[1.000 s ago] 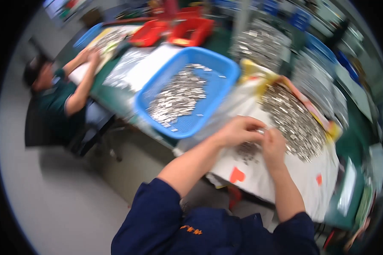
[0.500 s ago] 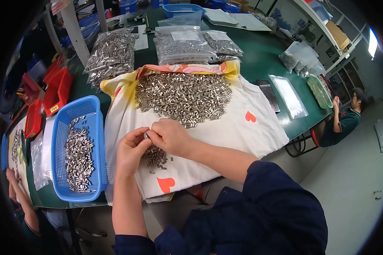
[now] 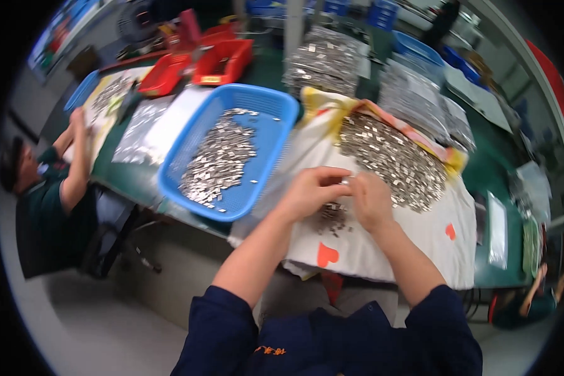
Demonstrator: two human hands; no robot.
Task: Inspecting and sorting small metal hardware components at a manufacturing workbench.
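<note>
A green bench point(image 3: 138, 178) in a busy workshop carries a white cloth point(image 3: 382, 241) with red hearts. Over that cloth the left hand point(image 3: 311, 190) and right hand point(image 3: 371, 200) meet, fingertips pinched narrow on a tiny metal piece point(image 3: 346, 181). Just below them lies a small pile of pieces point(image 3: 332, 217); a large glinting heap point(image 3: 391, 160) sits beyond. Left of the cloth, a blue perforated basket point(image 3: 276, 113) holds more. Steady, light pinching should suit such flat, slippery parts.
</note>
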